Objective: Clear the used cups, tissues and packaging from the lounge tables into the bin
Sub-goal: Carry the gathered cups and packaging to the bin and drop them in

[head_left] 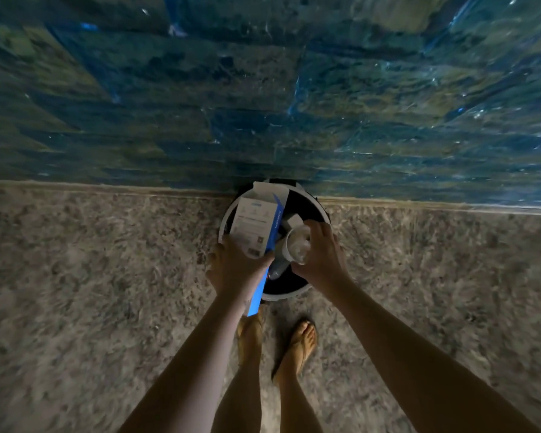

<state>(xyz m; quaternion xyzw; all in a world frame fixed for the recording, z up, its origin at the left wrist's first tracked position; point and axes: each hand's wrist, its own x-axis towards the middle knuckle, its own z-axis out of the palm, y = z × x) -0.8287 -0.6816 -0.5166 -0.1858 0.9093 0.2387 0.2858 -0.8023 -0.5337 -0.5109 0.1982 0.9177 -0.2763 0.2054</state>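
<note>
Standing over: round white-rimmed bin (320, 214) with a dark inside, on speckled floor (107, 276) against a blue wall (263, 89)
Left hand (231, 267): gripping a white-and-blue carton (256, 223) by its lower end; carton tilts over the bin's left rim
Right hand (322, 254): fingers wrapped round a clear plastic cup (297, 245) above the bin's opening; cup just right of the carton
</note>
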